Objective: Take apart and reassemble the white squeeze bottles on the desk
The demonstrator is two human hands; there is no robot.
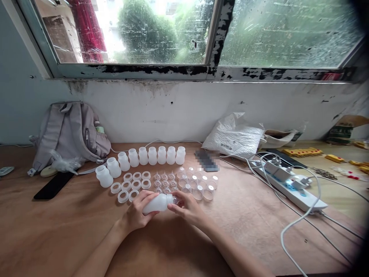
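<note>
My left hand point(141, 209) is closed round the body of a frosted white baby bottle point(155, 204), which lies tilted on its side above the table, mouth to the right. At its neck, my right hand point(186, 206) pinches a small clear piece point(175, 200) against the mouth; fingers hide most of it. Just beyond the hands are several white screw rings point(126, 185), clear silicone teats point(164, 177) and clear dome caps point(197, 193), grouped in rows. Behind them, several more frosted bottles point(143, 156) stand upright in a curved line.
A grey backpack point(69, 132) and a black phone point(54, 185) are at the left. A silver-white plastic bag point(235, 134) rests by the wall. At the right lie a power strip point(291, 188) with looping white cables point(300, 221) and yellow toy-like parts point(302, 152).
</note>
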